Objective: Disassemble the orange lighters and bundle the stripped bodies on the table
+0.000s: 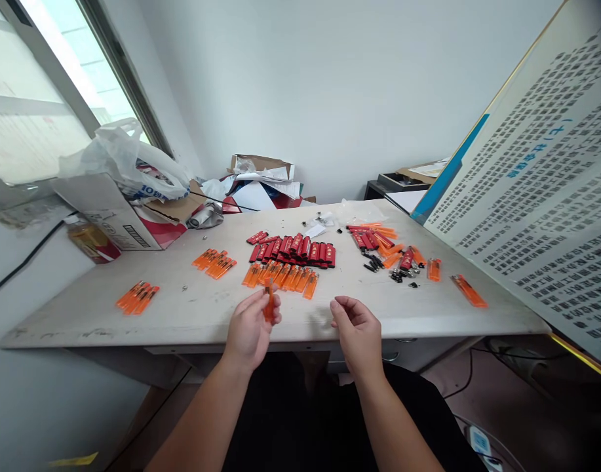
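Our left hand (248, 329) pinches an orange lighter (269, 305) upright above the table (91, 321), near its front edge. Right hand (360, 331): fingers curled, can't tell if holding anything. Lighter's probably light, stiff, slick; we'd grip its sides.

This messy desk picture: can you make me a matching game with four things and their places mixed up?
Things
1. Raised orange plastic lighter
2. Long red-and-black lighter group
3. Amber-coloured bottle
4. Big white printed board

Places
A. Middle of the pale desk
B. Right side of the view
C. In the left hand
D. Beside the white-and-red cardboard box

Pairs: 1-C, 2-A, 3-D, 4-B
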`<action>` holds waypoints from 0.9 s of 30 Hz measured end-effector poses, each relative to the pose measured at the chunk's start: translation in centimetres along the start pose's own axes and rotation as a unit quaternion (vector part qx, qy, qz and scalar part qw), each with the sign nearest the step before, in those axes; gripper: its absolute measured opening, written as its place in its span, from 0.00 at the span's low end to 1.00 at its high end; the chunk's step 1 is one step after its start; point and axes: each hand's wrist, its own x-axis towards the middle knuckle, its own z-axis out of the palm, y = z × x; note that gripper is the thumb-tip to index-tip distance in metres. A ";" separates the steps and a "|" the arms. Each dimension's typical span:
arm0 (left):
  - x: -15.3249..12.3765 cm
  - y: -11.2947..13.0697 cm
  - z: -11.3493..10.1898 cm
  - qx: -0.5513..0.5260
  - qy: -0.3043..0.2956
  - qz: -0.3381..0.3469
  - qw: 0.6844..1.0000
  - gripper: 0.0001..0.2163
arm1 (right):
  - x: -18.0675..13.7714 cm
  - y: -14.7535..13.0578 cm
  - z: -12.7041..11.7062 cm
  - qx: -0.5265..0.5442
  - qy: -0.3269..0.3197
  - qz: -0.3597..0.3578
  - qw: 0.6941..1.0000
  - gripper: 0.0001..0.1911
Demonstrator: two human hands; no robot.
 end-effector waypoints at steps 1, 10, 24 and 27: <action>0.5 0.2 -1.1 0.070 0.020 0.053 0.996 0.11 | 0.0 0.0 -0.1 -0.006 -0.008 0.002 1.000 0.22; 9.7 4.7 -9.7 0.666 0.144 0.214 0.700 0.09 | 3.0 -1.4 2.1 -0.355 -0.092 -0.102 0.925 0.15; 9.6 3.6 -9.8 0.499 0.174 0.384 0.757 0.05 | 6.5 -2.5 2.4 -0.437 -0.131 -0.061 0.888 0.07; 7.1 2.1 -7.4 0.399 0.149 0.381 0.821 0.04 | 4.9 -1.8 1.4 -0.186 -0.152 -0.038 0.970 0.17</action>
